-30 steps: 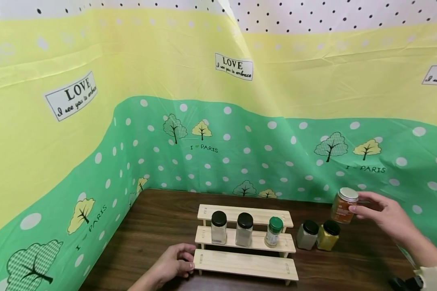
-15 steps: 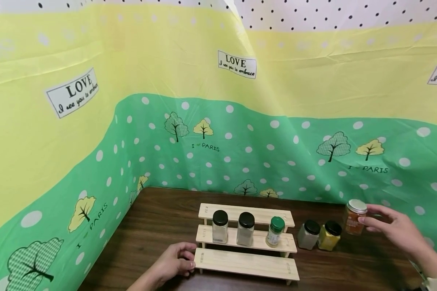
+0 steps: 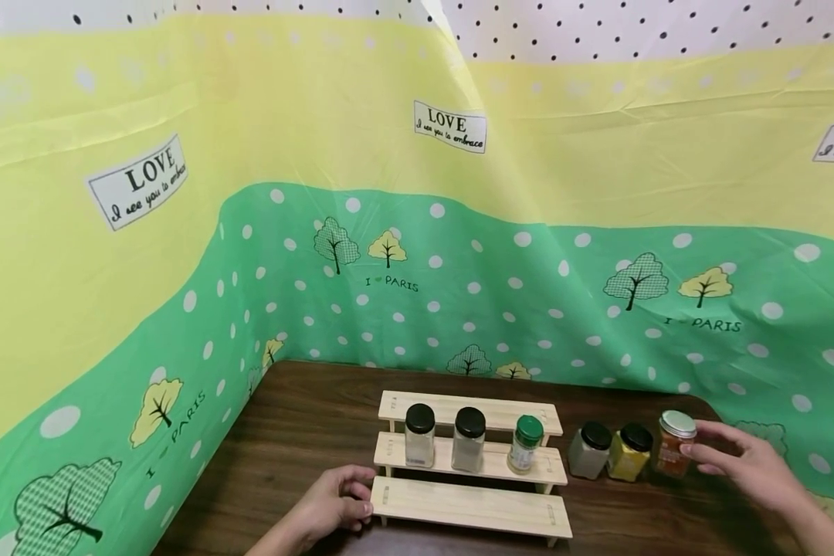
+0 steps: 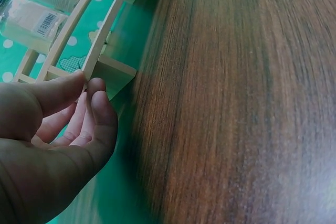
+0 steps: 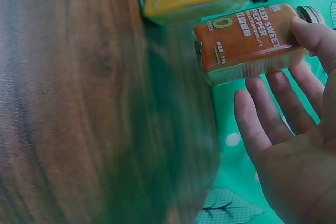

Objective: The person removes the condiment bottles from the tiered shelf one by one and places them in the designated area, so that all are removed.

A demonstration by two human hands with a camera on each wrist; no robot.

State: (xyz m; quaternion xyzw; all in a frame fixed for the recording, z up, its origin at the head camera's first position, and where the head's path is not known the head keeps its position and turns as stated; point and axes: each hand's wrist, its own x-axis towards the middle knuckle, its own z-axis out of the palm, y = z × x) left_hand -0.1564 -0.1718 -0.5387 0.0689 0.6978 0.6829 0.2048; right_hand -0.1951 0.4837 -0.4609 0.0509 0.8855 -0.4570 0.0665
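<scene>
My right hand (image 3: 757, 472) pinches a spice jar (image 3: 672, 449) with a silver lid at the right of the table. In the right wrist view its orange-red label (image 5: 247, 38) reads "RED SWEET PEPPER", and the thumb lies near the lid while fingertips touch the opposite side. The jar is upright, beside a black-lidded jar of yellow spice (image 3: 628, 454). My left hand (image 3: 332, 500) pinches the left end of the lowest step of a three-step wooden rack (image 3: 469, 506); the left wrist view shows thumb and fingertips at the rack's corner (image 4: 90, 69).
On the rack's middle step stand two black-lidded jars (image 3: 419, 444) and a green-lidded jar (image 3: 524, 448). A black-lidded jar of greyish spice (image 3: 588, 452) stands between rack and yellow jar. A patterned green and yellow curtain (image 3: 389, 324) borders the dark wooden table (image 3: 306, 417).
My right hand has brought the red sweet pepper jar down and toward me, from above the table's back right to beside the yellow jar. My left hand has stayed at the rack.
</scene>
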